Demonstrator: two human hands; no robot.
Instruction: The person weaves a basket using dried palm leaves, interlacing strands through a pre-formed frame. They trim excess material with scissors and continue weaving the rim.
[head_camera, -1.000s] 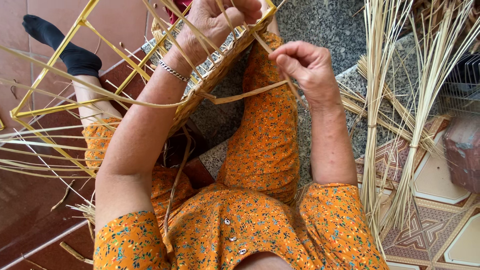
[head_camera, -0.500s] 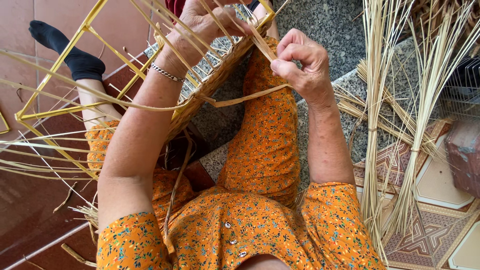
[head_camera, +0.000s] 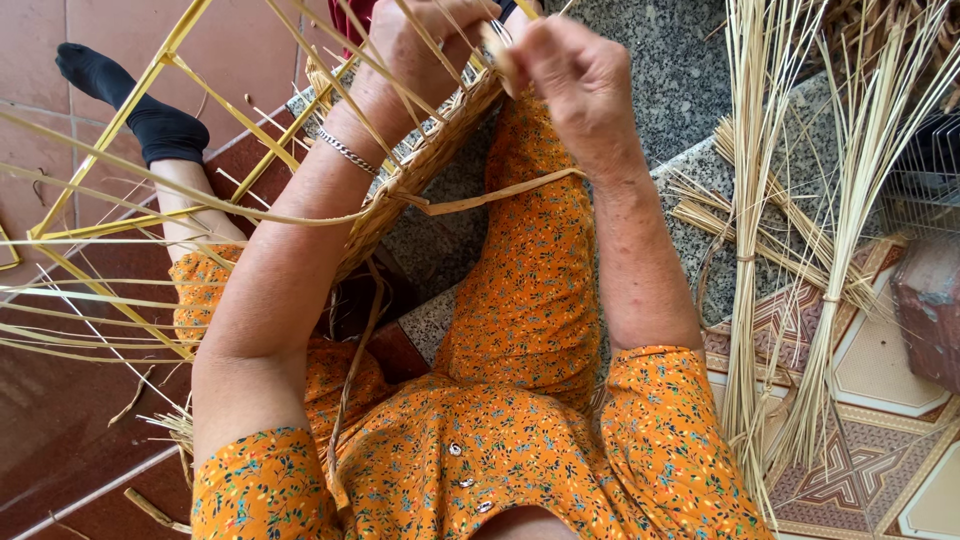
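A half-woven straw basket (head_camera: 420, 170) on a yellow frame (head_camera: 150, 90) rests across my lap, with long loose strands sticking out to the left. My left hand (head_camera: 420, 45) grips the basket's woven rim at the top, a silver bracelet on its wrist. My right hand (head_camera: 575, 80) is closed around a flat straw strip (head_camera: 500, 190) right beside the left hand at the rim. The strip loops down below the basket over my orange floral trouser leg.
Tied bundles of dry straw stalks (head_camera: 760, 230) lie on the granite step and patterned tiles at my right. A reddish brick-like block (head_camera: 930, 300) sits at the far right. My foot in a black sock (head_camera: 150, 120) rests on red tiles at the upper left.
My right hand has moved up and left with the strip until it meets the left hand at the basket rim. The left hand has stayed on the rim.
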